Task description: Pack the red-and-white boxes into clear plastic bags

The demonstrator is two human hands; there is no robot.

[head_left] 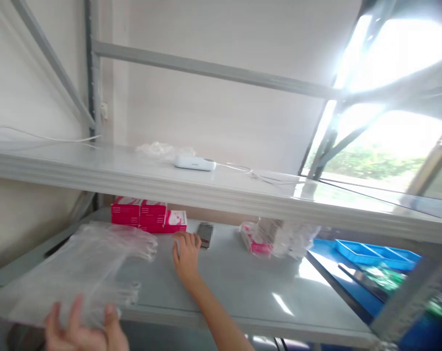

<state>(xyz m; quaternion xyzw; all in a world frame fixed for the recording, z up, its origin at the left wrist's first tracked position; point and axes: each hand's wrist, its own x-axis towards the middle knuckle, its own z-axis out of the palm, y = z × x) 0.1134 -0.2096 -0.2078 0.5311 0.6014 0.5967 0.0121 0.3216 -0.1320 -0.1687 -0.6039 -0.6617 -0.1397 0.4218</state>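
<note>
My left hand [84, 326] is at the lower left, slightly blurred, with its fingers apart. It is right at the near edge of a stack of clear plastic bags [78, 263] lying on the lower shelf; whether it touches them I cannot tell. My right hand [187, 251] reaches over the same shelf with loosely bent, separated fingers and nothing visible in them. Its fingertips are beside a dark phone [205, 235]. Just behind are several pink and white boxes [153, 214] stacked against the back.
A white device [195, 163] with a cable sits on the upper shelf [96, 168], near crumpled plastic [162, 150]. Right on the lower shelf [239, 287] lies a plastic-wrapped pink box [260, 247]. A blue divided tray [377, 254] stands beyond the grey rack post [413, 292].
</note>
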